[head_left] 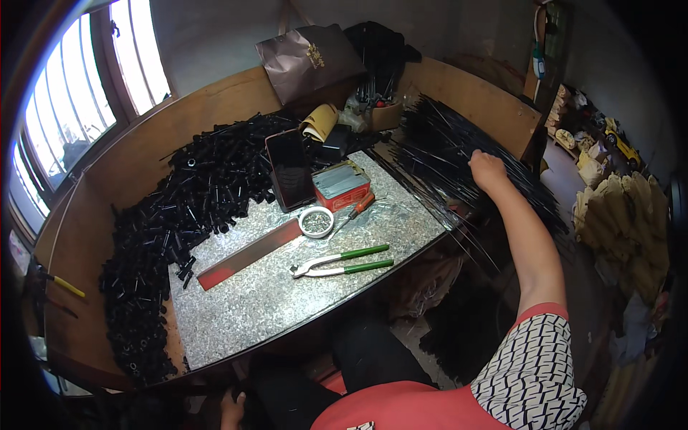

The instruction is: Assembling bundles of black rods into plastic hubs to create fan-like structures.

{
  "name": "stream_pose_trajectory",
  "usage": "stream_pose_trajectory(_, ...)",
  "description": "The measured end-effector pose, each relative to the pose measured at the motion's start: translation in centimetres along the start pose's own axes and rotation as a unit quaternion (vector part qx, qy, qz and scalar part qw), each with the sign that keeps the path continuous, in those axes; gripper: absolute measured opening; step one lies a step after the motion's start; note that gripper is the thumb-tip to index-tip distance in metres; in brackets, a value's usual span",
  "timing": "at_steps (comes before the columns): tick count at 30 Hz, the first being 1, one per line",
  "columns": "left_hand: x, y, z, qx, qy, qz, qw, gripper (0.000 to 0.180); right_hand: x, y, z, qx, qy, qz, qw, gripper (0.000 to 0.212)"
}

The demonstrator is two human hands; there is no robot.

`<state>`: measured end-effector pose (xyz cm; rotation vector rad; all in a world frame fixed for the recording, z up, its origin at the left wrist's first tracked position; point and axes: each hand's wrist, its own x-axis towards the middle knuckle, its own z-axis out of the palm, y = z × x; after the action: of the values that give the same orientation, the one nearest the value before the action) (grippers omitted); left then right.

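My right hand [488, 170] reaches out to the far right, its fingers closed at a heap of long thin black rods [444, 136]. What lies inside the grip is mostly hidden, but it looks like some of these rods. Low in the picture, beside my leg, is my left hand [231, 410], only partly in view, with its fingers mostly hidden. Between the two, on the speckled tabletop [251, 315], lies a pair of green-handled pliers [342, 261]. Behind it stands a white cup [316, 222] of small metal bits.
Black tube-like parts [208, 172] are piled along the left and back. A reddish metal bar [249, 254], a leaning phone [289, 169], a red box [342, 184] and an orange-handled tool [361, 207] occupy the table. Wooden boards [86, 215] wall its back; a brown bag [312, 61] stands behind.
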<state>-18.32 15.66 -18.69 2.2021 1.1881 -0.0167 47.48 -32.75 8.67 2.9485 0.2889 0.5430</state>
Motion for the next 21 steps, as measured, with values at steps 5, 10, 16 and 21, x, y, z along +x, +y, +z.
stream_pose_trajectory(5, -0.1, 0.0, 0.1, 0.007, -0.020, 0.025, 0.999, 0.053, -0.6, -0.9, -6.0, 0.069, 0.038, 0.001, 0.997, 0.029)
stream_pose_trajectory(10, -0.8, 1.7, -0.4, -0.003, -0.046, 0.016, 0.999, 0.052, -1.2, -0.5, -6.4, 0.130, 0.012, 0.007, 0.991, 0.030)
stream_pose_trajectory(16, -1.5, 1.4, -0.7, 0.008, -0.033, 0.030, 0.999, 0.051, 0.3, 2.8, -5.7, 0.049, -0.062, -0.127, 0.989, 0.037)
stream_pose_trajectory(21, -1.7, 1.6, -0.6, 0.020, -0.032, 0.035, 0.999, 0.051, -1.0, 1.2, -7.4, 0.006, -0.178, -0.034, 0.983, 0.038)
